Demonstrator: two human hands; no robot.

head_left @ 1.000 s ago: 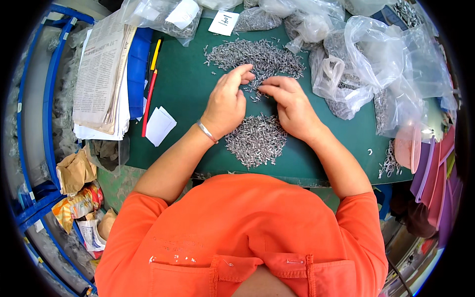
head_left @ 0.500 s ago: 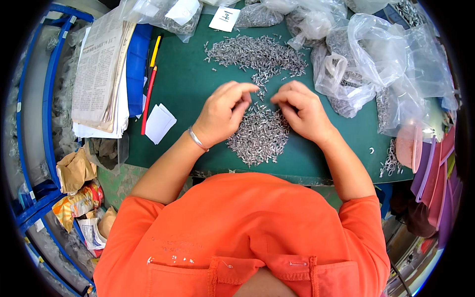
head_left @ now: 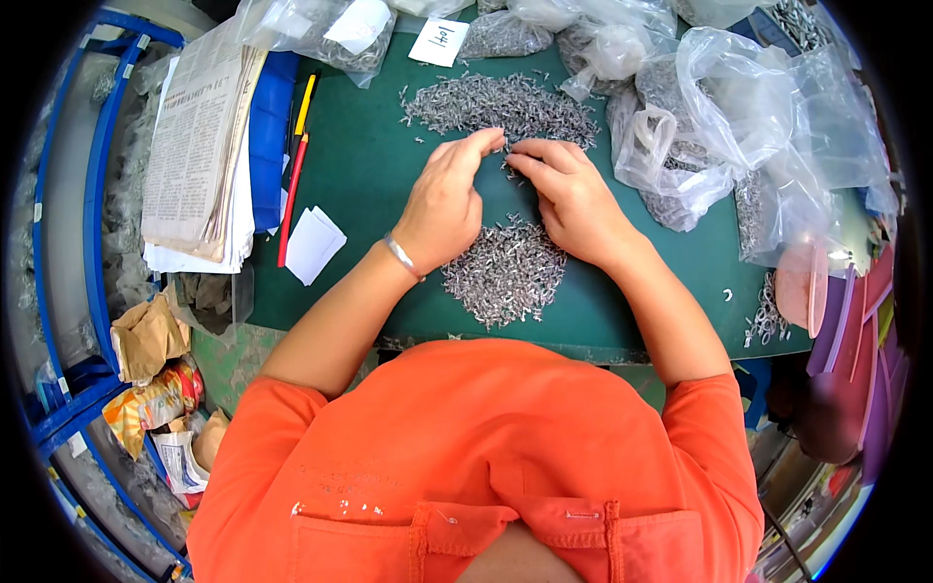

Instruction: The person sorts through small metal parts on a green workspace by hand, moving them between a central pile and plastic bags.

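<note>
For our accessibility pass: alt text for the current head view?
A person's bare left hand and bare right hand, fingertips close together, are at the near edge of a wide heap of small silvery metal-looking pieces on a dark green tabletop. A rounder silvery heap lies nearer the orange shirt; clear plastic bags sit upper right.

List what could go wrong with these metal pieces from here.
The near pile lies close to the table edge, so a careless nudge might spill pieces off.

The left hand and right hand reach past it to the far pile, so a broad sweep could mix the two.
</note>
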